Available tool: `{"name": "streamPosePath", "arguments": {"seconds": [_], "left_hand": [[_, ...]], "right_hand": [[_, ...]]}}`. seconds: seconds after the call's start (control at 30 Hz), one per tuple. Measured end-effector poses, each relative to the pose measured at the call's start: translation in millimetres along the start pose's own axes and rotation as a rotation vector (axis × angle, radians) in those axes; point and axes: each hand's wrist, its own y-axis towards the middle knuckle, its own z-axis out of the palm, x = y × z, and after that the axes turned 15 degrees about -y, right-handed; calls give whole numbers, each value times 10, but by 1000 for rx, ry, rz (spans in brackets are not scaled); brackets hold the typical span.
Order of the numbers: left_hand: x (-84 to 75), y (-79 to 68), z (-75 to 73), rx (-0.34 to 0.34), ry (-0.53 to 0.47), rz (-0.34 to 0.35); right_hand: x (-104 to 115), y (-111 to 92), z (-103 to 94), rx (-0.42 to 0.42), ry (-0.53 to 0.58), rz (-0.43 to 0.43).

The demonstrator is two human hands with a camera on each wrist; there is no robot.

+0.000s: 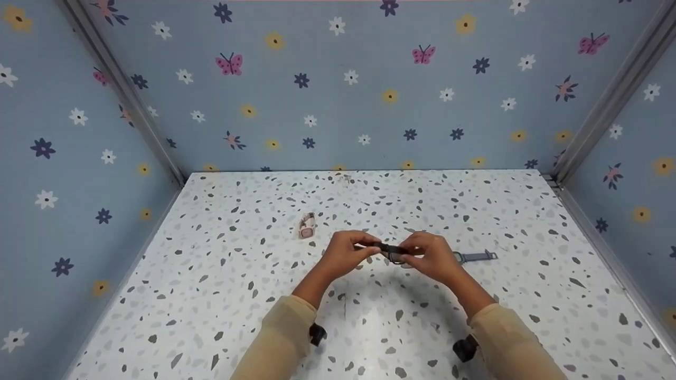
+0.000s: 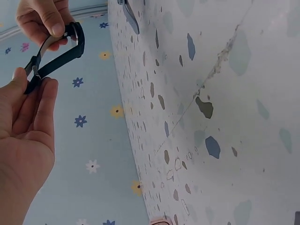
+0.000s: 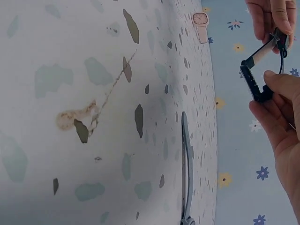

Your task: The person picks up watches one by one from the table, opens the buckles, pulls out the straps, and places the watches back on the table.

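A black wristwatch (image 1: 390,248) is held up over the speckled table between both hands. Its strap forms a loop, seen side-on in the left wrist view. My left hand (image 1: 343,256) pinches the strap's buckle end between thumb and fingers. On the other side, my right hand (image 1: 430,256) pinches the thicker end of the loop (image 3: 253,82), thumb on top and fingers below. Behind the right hand lies a grey-blue watch (image 1: 478,256), partly hidden by that hand in the head view. A pink watch (image 1: 306,227) rests on the table to the left of and beyond my left hand.
The white speckled tabletop (image 1: 237,316) is bounded by blue flowered panels (image 1: 359,100) at the back and both sides. Metal posts (image 1: 132,100) stand at the corners. A thin crack-like mark (image 2: 220,58) runs across the table surface.
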Motion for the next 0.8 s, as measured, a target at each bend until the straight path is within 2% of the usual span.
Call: {"name": "streamPosePath", "arguments": {"seconds": [0.1,0.17,0.4,0.53,0.67,0.8], "left_hand": [[-11,-1,-9,9,3,6],[-30,3,-5,29,58,33],[-106,4,27,103,460,198],[-121,13,43,140,586,241],[-107,6,37,122,571,257],[-57,-3,25,69,415,255]], "right_hand": [[14,16,-4,3,-24,-8],[29,22,-2,9,-49,-17],[46,21,31,22,-217,-100],[34,11,32,20,-245,-125],[28,-1,19,27,-218,-119],[39,-3,-11,15,-174,-112]]}}
